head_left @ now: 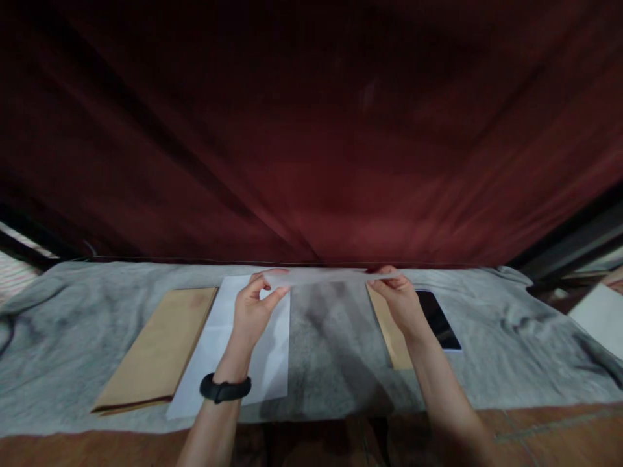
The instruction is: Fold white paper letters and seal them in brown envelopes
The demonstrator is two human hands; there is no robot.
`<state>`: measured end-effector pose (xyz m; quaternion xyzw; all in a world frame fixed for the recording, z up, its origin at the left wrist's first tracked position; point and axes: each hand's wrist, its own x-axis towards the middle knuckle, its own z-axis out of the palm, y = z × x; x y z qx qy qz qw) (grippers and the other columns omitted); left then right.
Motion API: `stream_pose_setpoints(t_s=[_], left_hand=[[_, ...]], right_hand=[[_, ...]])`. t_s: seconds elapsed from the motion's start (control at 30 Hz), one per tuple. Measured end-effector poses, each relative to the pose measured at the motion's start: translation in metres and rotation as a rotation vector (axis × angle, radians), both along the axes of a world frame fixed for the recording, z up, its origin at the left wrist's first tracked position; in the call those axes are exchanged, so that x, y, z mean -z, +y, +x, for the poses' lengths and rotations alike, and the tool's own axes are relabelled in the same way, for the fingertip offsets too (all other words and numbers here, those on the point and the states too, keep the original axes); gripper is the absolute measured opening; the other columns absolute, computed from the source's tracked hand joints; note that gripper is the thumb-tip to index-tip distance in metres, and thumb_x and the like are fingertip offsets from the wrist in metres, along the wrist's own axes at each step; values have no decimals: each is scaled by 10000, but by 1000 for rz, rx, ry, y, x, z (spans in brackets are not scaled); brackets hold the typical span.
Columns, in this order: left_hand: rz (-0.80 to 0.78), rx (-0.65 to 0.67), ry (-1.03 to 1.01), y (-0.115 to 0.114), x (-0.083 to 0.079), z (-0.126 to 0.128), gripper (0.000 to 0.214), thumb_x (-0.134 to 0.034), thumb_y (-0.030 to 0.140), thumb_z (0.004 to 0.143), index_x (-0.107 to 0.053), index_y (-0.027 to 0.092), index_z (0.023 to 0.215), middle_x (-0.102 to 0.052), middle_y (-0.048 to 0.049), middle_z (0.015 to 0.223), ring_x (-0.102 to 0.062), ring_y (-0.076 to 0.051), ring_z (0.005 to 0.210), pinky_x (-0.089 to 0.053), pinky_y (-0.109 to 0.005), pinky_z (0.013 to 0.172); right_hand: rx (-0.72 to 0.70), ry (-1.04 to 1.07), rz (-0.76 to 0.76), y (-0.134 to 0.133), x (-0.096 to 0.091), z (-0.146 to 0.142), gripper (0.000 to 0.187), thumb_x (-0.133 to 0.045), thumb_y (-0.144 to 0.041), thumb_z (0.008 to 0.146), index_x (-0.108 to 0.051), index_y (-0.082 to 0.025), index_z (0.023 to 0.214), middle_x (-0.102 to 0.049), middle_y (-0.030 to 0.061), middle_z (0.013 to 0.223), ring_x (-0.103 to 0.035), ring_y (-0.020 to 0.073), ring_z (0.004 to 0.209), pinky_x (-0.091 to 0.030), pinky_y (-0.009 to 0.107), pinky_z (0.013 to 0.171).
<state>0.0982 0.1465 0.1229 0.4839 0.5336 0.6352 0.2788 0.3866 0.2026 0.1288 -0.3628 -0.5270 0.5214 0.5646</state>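
Observation:
A thin whitish sheet (326,277), seen almost edge-on, stretches between my two hands above the cloth-covered table. My left hand (254,308), with a black band on its wrist, pinches the sheet's left end between thumb and fingers. At the right end, my right hand (398,301) has its fingers closed on the same sheet. White paper (263,370) lies flat beneath my left hand and forearm. Under my right hand is a smaller brown paper piece (392,331), partly covered by the hand. Beside it rests a dark-screened phone (438,321), partly behind my right forearm.
Brown folded papers or envelopes (160,347) lie on the left of the grey cloth (335,370). A dark red curtain (311,162) hangs along the far edge. At the far right, part of another person's hand (617,280) shows near a white sheet (603,318).

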Motion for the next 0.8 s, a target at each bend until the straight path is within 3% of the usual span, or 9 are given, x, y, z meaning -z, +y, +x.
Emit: stream_pose_setpoints(t_s=[0.1, 0.2, 0.3, 0.4, 0.57, 0.7, 0.8], left_hand=[[22, 6, 310, 3, 13, 1, 55, -704, 268, 777, -694, 225, 743, -738, -64, 1096, -638, -248, 1061, -483, -411, 985], [4, 98, 577, 5, 31, -1, 168, -594, 130, 793, -713, 246, 769, -740, -53, 1131, -615, -248, 1120, -486, -434, 1014], [-75, 240, 778, 4, 52, -6, 332, -502, 40, 791, -737, 260, 870, -728, -45, 1188, -614, -225, 1159, -500, -404, 1021], [-176, 364, 893, -1, 69, -10, 348, -484, 58, 837, -739, 275, 932, -743, -40, 1117, -656, -209, 1095, -510, -368, 1005], [-279, 471, 983, -15, 73, -6, 199, -564, 147, 868, -690, 273, 780, -739, -24, 961, -688, -211, 984, -519, -328, 934], [-332, 541, 1033, -24, 69, -5, 189, -537, 162, 902, -666, 261, 807, -724, -1, 913, -689, -187, 929, -526, -297, 875], [-300, 485, 1064, -23, 71, -5, 227, -486, 147, 931, -681, 255, 888, -735, -5, 1001, -687, -179, 979, -534, -311, 912]], right_hand=[[1, -166, 22, -1, 13, 12, 166, -732, -345, 715, -669, -228, 814, -740, 43, 1004, -667, 213, 901, -510, 308, 796], [-41, -294, 45, -4, 39, 18, 115, -682, -279, 660, -641, -221, 751, -722, 57, 1009, -659, 225, 889, -505, 300, 743], [-78, -457, 107, -11, 68, 22, 123, -591, -171, 656, -633, -223, 760, -716, 56, 1039, -660, 242, 987, -511, 345, 846], [-183, -667, 196, -19, 87, 30, 340, -436, -46, 682, -659, -235, 857, -715, 43, 1102, -644, 215, 1099, -471, 378, 987], [-310, -875, 244, -32, 95, 46, 470, -356, 31, 753, -665, -237, 983, -708, 47, 1118, -645, 192, 1138, -484, 354, 1006], [-361, -955, 207, -39, 93, 54, 483, -356, 58, 771, -675, -231, 990, -711, 36, 1192, -651, 182, 1177, -489, 341, 1033], [-377, -1016, 213, -44, 92, 55, 521, -335, 94, 742, -687, -218, 967, -667, 39, 1332, -609, 168, 1266, -453, 343, 1104]])
